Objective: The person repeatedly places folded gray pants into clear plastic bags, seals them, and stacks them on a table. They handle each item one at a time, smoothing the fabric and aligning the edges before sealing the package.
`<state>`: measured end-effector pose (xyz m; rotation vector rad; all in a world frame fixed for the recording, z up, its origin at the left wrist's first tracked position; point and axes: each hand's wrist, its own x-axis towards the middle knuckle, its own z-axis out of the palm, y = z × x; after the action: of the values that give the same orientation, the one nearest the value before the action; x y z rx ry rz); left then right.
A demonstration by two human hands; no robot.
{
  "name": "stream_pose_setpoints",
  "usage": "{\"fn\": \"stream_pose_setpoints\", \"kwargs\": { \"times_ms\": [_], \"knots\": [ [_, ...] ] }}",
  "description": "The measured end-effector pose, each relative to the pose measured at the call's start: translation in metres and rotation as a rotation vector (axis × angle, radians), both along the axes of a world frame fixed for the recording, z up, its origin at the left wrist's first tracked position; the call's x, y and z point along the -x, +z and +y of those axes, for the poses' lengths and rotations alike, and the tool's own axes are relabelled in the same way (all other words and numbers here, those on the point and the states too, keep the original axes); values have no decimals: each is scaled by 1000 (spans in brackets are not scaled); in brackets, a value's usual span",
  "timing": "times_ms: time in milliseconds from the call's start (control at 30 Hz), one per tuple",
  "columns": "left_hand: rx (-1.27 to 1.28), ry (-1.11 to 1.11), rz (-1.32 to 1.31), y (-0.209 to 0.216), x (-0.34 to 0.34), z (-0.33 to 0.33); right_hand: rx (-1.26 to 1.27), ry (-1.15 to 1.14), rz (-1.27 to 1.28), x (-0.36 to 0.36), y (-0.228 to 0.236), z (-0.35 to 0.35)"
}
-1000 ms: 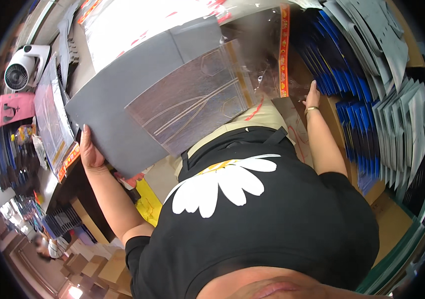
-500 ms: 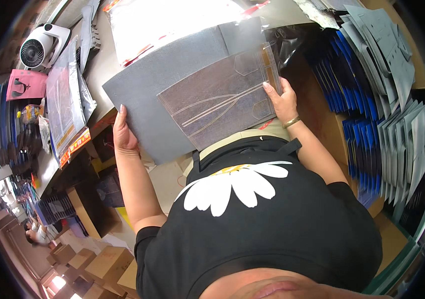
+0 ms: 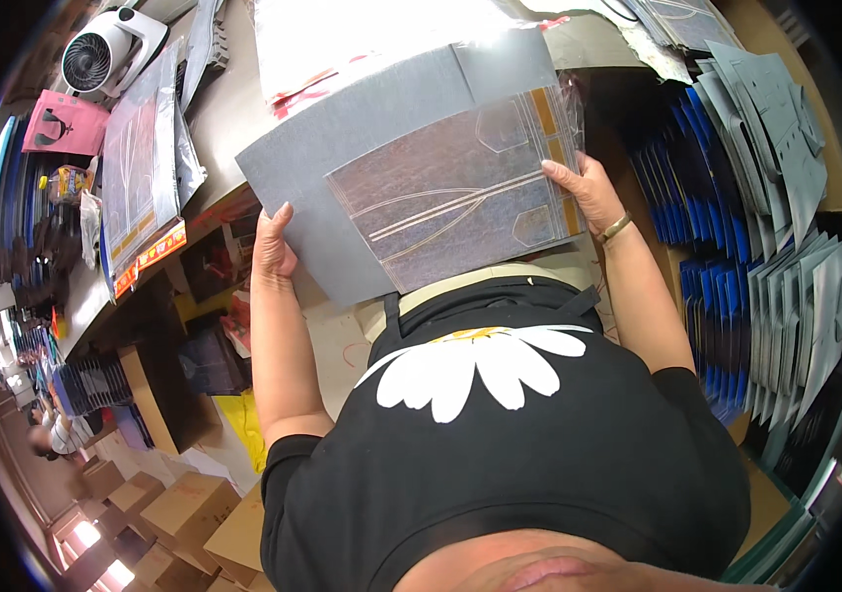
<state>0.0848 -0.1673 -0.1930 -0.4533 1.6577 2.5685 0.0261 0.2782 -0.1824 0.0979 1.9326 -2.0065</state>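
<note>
A large flat grey sheet (image 3: pixel 312 163) with a crease toward its right end is held out in front of my waist. Over it lies a smaller panel printed like jeans (image 3: pixel 440 197), with stitched lines, pocket shapes and a brown-yellow band; clear, shiny plastic shows at its right edge. My left hand (image 3: pixel 275 242) grips the grey sheet at its left edge, thumb uppermost. On the right, my right hand (image 3: pixel 590 194) pinches the banded end of the panel, its thumb on top and its other fingers mostly hidden behind. Whether the right hand also grips the grey sheet cannot be seen.
A worktable (image 3: pixel 219 118) runs beyond the sheet, carrying white plastic packaging (image 3: pixel 362 39), a fan (image 3: pixel 95 59) and a plastic-wrapped jeans-print stack (image 3: pixel 143 158). Blue folders (image 3: pixel 712 296) and grey folded pieces (image 3: pixel 798 316) crowd the right. Cardboard boxes (image 3: pixel 194 513) and another person (image 3: pixel 61 434) are lower left.
The sheet and jeans-print panel have shifted slightly right in view together with both hands, and their tilt has changed a little. Both hands keep their grip. The whole view has also shifted.
</note>
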Motion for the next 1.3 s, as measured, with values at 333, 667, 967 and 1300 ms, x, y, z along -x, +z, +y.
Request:
{"fn": "stream_pose_setpoints", "kwargs": {
  "times_ms": [333,667,967,1300],
  "knots": [
    [1534,325,-11,105,-12,17,107,19,242,-34,76,4],
    [1495,-109,805,181,-7,109,28,104,508,-63,134,-2],
    [1565,-55,1077,172,-27,120,24,133,640,-76,139,23],
    [1849,-278,1139,219,-71,111,-77,-405,181,-8,-26,95]
  ]
}}
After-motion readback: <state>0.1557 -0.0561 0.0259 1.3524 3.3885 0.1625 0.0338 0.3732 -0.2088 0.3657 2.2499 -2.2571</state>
